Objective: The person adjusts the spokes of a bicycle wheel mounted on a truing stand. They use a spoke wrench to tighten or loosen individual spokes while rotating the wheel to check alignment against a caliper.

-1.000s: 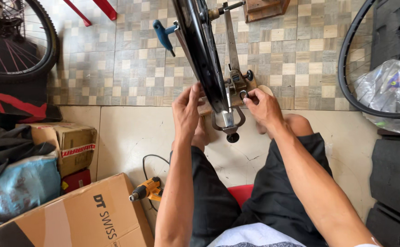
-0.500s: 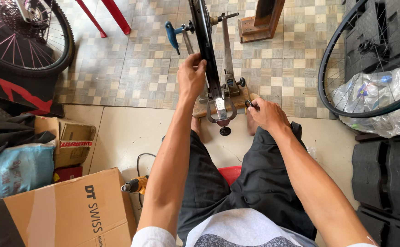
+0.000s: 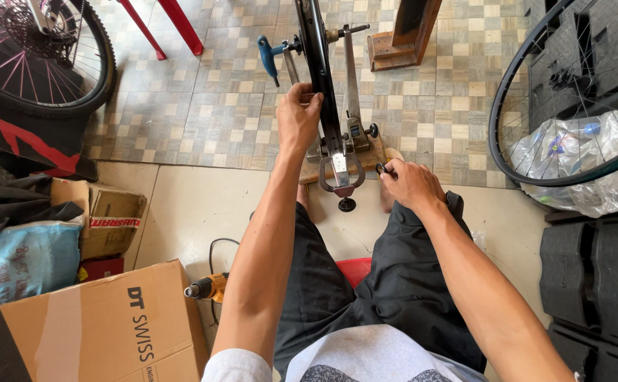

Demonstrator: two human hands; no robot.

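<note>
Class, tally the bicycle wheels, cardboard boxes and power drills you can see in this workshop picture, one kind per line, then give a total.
Bicycle wheels: 3
Cardboard boxes: 2
Power drills: 1
Total: 6

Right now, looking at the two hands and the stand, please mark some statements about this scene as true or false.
1. The left hand grips the black wheel rim in the truing stand. True.
2. The right hand rests on the cardboard box. False: it is at a small black knob by the stand's base.
3. An orange drill lies on the floor. True.
4. The stand's handle is red. False: the handle is blue.
</note>
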